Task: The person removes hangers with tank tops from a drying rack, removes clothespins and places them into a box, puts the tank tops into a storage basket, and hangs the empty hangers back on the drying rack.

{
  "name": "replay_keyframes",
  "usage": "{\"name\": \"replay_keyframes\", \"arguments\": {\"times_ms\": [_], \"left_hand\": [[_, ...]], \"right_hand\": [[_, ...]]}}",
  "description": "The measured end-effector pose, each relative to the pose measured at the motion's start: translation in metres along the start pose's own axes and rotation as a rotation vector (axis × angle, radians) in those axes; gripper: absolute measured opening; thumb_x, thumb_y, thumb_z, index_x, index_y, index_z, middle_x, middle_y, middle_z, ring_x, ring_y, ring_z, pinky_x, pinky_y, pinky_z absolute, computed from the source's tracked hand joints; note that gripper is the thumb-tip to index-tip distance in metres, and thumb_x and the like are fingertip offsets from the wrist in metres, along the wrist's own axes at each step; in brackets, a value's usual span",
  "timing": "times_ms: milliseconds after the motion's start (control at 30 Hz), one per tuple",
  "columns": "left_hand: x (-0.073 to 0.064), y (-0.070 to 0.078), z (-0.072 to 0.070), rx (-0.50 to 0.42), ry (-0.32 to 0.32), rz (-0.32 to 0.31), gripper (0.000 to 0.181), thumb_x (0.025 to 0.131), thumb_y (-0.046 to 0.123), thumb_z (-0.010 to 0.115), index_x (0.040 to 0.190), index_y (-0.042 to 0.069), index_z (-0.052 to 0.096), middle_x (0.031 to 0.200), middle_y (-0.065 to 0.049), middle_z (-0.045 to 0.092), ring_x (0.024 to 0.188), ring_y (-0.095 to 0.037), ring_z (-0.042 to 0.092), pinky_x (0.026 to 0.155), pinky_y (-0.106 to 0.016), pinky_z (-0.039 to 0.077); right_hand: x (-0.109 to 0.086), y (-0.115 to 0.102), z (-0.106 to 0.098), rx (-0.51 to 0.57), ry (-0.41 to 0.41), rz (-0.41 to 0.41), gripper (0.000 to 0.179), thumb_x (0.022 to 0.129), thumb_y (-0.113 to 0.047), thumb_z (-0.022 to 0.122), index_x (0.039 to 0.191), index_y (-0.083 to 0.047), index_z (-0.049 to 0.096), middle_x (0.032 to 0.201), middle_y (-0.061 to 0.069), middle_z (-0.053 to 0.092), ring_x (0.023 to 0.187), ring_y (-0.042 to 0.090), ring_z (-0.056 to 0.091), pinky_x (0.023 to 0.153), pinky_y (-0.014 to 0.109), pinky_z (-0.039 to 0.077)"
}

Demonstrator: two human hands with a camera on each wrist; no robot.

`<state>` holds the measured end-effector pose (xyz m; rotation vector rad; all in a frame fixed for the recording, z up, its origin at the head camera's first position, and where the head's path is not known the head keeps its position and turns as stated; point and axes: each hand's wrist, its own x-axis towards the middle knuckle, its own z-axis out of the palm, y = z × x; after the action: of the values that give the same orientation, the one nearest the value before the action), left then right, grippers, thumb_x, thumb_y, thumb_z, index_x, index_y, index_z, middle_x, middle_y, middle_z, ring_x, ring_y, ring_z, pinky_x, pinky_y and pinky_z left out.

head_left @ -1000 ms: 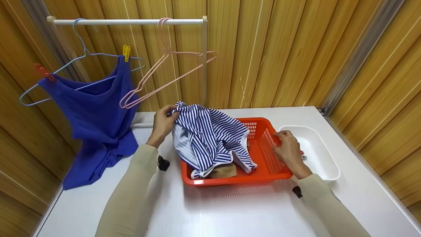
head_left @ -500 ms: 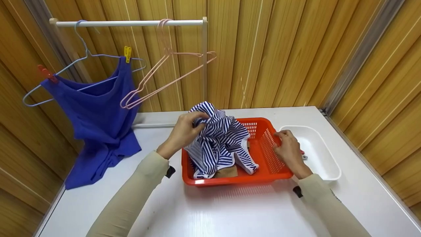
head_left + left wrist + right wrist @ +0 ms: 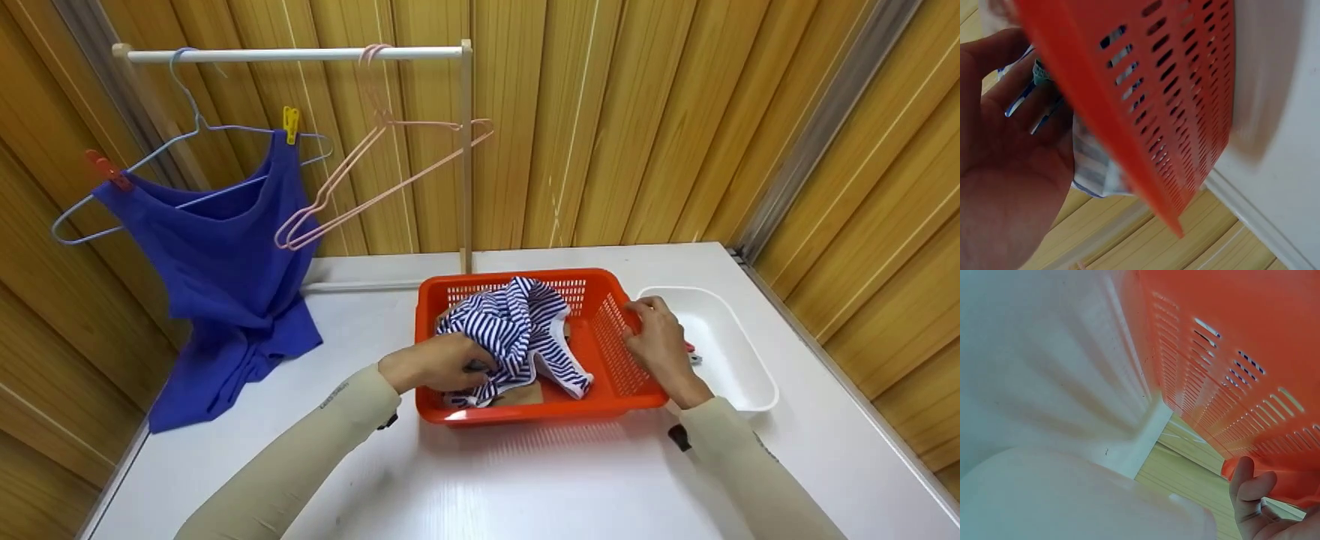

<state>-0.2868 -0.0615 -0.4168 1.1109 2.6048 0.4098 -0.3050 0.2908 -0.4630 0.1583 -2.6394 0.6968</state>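
Observation:
A red perforated basket [image 3: 555, 411] stands on the white table and holds a crumpled blue-and-white striped garment [image 3: 517, 319] with white trim. Some brown cloth [image 3: 525, 394] shows beneath it. My left hand [image 3: 442, 361] reaches over the basket's left wall and touches the near left part of the garment. In the left wrist view the palm of this left hand [image 3: 1010, 163] faces the camera, fingers fairly extended, beside a small teal piece [image 3: 1040, 72] of unclear kind. My right hand [image 3: 657, 337] grips the basket's right rim; the right wrist view shows its bent fingers [image 3: 1255, 486] there.
A white tray [image 3: 739, 345] with small clips [image 3: 691, 354] sits right of the basket. At the left, a rack [image 3: 300, 55] carries pink hangers [image 3: 352, 169] and a blue garment [image 3: 225, 247] clipped to a blue hanger [image 3: 161, 156]. Wooden panels [image 3: 600, 135] enclose the table.
My left hand moved right and down from the garment's raised upper left edge. That edge has dropped into the basket, leaving the garment bunched inside. My right hand stayed on the rim.

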Motion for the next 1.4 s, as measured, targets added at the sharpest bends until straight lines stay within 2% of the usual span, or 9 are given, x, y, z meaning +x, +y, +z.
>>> {"name": "replay_keyframes", "arguments": {"times_ms": [133,233,367,600,800,1000,1167,1400], "left_hand": [[0.001,0.002,0.003,-0.007,-0.057,-0.026,0.03,0.097,0.029,0.062,0.126,0.024,0.067,0.111,0.004,0.069,0.099,-0.015,0.059,0.1,-0.034,0.05],[-0.001,0.001,0.0,-0.007,-0.018,0.006,0.029,0.097,0.028,0.061,0.125,0.022,0.068,0.115,0.002,0.07,0.102,-0.016,0.061,0.102,-0.035,0.049],[-0.01,0.001,-0.009,-0.028,0.075,0.04,0.028,0.097,0.027,0.062,0.122,0.018,0.07,0.118,-0.001,0.07,0.108,-0.019,0.061,0.103,-0.038,0.048],[-0.034,-0.002,-0.034,-0.074,0.235,-0.012,0.027,0.095,0.023,0.064,0.12,0.016,0.071,0.115,-0.003,0.072,0.106,-0.021,0.067,0.097,-0.04,0.053],[-0.062,-0.013,-0.055,-0.048,0.451,-0.033,0.024,0.096,0.018,0.062,0.119,0.013,0.069,0.11,-0.003,0.072,0.098,-0.019,0.068,0.091,-0.039,0.055],[-0.087,-0.024,-0.07,-0.018,0.66,-0.106,0.022,0.096,0.017,0.062,0.117,0.012,0.068,0.115,-0.008,0.071,0.099,-0.022,0.07,0.085,-0.039,0.058],[-0.106,-0.036,-0.081,-0.005,0.753,-0.174,0.026,0.097,0.02,0.06,0.121,0.011,0.066,0.119,-0.011,0.068,0.104,-0.028,0.068,0.086,-0.044,0.057],[-0.135,-0.059,-0.098,-0.006,0.818,-0.266,0.033,0.098,0.022,0.058,0.128,0.008,0.061,0.131,-0.014,0.061,0.121,-0.035,0.058,0.102,-0.055,0.046]], "right_hand": [[-0.001,0.0,0.0,0.001,0.007,-0.008,0.038,0.08,0.0,0.065,0.117,0.007,0.065,0.118,0.027,0.057,0.107,0.047,0.059,0.089,0.059,0.047],[-0.001,0.0,0.0,-0.002,0.012,-0.009,0.038,0.079,0.0,0.067,0.117,0.007,0.065,0.117,0.027,0.057,0.106,0.047,0.059,0.089,0.059,0.047],[-0.001,0.002,0.0,-0.008,0.013,-0.002,0.038,0.079,0.0,0.067,0.116,0.006,0.065,0.117,0.027,0.057,0.107,0.047,0.059,0.09,0.059,0.047],[-0.003,0.001,-0.001,-0.031,-0.002,0.025,0.039,0.081,-0.004,0.068,0.119,0.004,0.065,0.119,0.023,0.057,0.105,0.044,0.06,0.089,0.057,0.048],[0.0,-0.002,-0.001,-0.04,-0.034,0.062,0.042,0.083,-0.006,0.069,0.123,0.002,0.063,0.122,0.022,0.056,0.105,0.043,0.061,0.089,0.058,0.05],[0.001,-0.003,-0.001,-0.062,-0.017,0.041,0.04,0.082,-0.008,0.068,0.121,0.0,0.065,0.121,0.019,0.057,0.103,0.043,0.062,0.084,0.058,0.05],[-0.001,-0.002,-0.001,-0.067,-0.009,0.036,0.038,0.082,-0.009,0.067,0.12,-0.001,0.065,0.121,0.018,0.058,0.104,0.042,0.062,0.083,0.058,0.05],[-0.001,-0.002,-0.002,-0.067,-0.014,0.05,0.038,0.082,-0.008,0.067,0.12,0.0,0.065,0.12,0.019,0.057,0.101,0.041,0.062,0.083,0.058,0.05]]}}
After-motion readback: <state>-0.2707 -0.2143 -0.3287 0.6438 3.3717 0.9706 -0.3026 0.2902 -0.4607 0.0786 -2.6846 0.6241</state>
